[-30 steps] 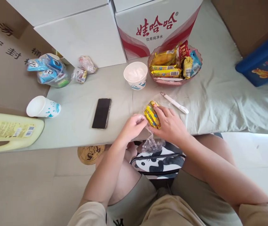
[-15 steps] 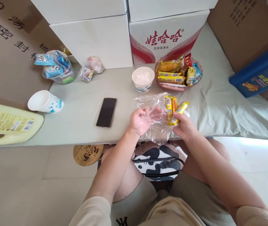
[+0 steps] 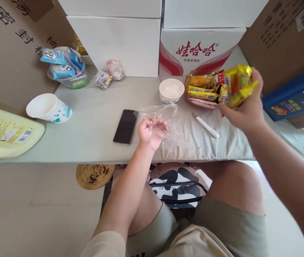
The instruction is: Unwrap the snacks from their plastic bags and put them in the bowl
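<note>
My right hand (image 3: 245, 103) is closed on several yellow snack packets (image 3: 237, 84), somewhat blurred, over the right side of a pink bowl (image 3: 202, 104). Inside that bowl lie more wrapped snacks (image 3: 202, 89), yellow, red and blue-toned. My left hand (image 3: 152, 132), palm up with curled fingers, holds a clear plastic bag (image 3: 173, 123) above the table. A white utility knife (image 3: 205, 125) lies on the cloth between my hands. Just beyond the bag stands a paper cup (image 3: 171, 91) with something whitish in it, and a phone (image 3: 125, 126) lies left of my left hand.
At the left are another paper cup (image 3: 49, 107), a yellow jug (image 3: 10, 132) and a clear tub of blue packets (image 3: 63, 71). Two wrapped items (image 3: 110, 75) lie before the white boxes (image 3: 114, 46). A blue box (image 3: 296, 94) stands at the right.
My right hand has carried the yellow packets away from the plastic bag, up and right to the bowl. The utility knife now shows fully. My left hand keeps the bag, slightly further left.
</note>
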Demonstrator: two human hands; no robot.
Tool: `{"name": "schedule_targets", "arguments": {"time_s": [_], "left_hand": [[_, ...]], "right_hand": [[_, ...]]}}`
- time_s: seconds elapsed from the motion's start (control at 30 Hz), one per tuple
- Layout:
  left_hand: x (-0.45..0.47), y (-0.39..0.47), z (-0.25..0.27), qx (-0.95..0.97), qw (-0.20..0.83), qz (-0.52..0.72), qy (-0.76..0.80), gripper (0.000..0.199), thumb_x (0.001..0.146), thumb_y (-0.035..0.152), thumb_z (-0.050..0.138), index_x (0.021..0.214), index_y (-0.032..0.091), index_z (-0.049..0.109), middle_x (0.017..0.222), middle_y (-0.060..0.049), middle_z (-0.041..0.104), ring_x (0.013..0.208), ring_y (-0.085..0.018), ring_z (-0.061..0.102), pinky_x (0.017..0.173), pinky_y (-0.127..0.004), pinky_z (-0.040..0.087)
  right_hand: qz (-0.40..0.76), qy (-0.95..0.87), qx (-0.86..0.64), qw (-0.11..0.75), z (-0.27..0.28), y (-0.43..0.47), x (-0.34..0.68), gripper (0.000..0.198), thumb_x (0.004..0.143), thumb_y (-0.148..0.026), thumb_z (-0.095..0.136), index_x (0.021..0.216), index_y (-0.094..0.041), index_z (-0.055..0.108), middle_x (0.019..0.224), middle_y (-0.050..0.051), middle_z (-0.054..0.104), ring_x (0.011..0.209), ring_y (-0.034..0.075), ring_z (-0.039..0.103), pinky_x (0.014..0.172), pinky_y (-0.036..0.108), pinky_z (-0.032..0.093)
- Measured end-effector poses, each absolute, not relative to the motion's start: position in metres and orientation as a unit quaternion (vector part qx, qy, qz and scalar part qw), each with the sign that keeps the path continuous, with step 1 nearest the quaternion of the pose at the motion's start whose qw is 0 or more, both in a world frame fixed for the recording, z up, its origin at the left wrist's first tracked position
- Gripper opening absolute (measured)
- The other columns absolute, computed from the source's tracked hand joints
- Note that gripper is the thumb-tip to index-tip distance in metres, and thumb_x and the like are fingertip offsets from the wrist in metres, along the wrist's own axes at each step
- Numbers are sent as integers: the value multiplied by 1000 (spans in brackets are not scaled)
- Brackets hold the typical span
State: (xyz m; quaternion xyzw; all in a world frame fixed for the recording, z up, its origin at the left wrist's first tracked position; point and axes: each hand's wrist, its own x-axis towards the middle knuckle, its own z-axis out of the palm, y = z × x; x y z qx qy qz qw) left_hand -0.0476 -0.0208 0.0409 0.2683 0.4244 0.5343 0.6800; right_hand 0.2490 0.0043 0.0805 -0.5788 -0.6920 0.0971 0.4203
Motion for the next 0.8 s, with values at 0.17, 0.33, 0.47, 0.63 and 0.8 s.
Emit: {"name": "schedule_targets", "arguments": {"time_s": [0.17,0.33,0.47,0.63,0.8], "left_hand": [[-45,-18,43,277,695,537,391,22,66,35,47,63,23,29,70,-5,52,75,-21,64,81,-43,56],[-47,-17,43,303,684,521,411,27,72,42,44,64,23,27,74,-5,51,78,-21,63,82,-42,55],[-49,-18,43,315,670,520,425,31,74,46,44,64,23,27,74,-6,51,78,-21,63,80,-42,56],[-50,-18,44,302,681,527,409,30,74,43,46,63,23,27,72,-6,49,76,-21,60,80,-42,56],[-51,-18,48,324,686,505,412,40,83,50,44,60,22,26,70,-6,48,76,-22,60,79,-46,57]], "right_hand": [[37,-771,-613,169,99,84,275,74,59,-59,89,123,-23,74,145,17,61,144,39,44,114,65,12],[38,-807,-558,190,74,89,273,58,65,-55,88,114,-26,77,148,14,59,146,31,44,117,59,15],[31,-811,-560,168,69,88,268,51,77,-38,84,124,-23,72,148,17,58,141,29,51,115,57,25],[43,-812,-577,82,81,106,265,63,76,-43,82,131,-17,66,155,20,50,142,33,48,108,60,30],[5,-821,-544,171,89,74,248,43,78,-43,81,115,-24,72,148,14,59,146,39,41,115,69,13]]}}
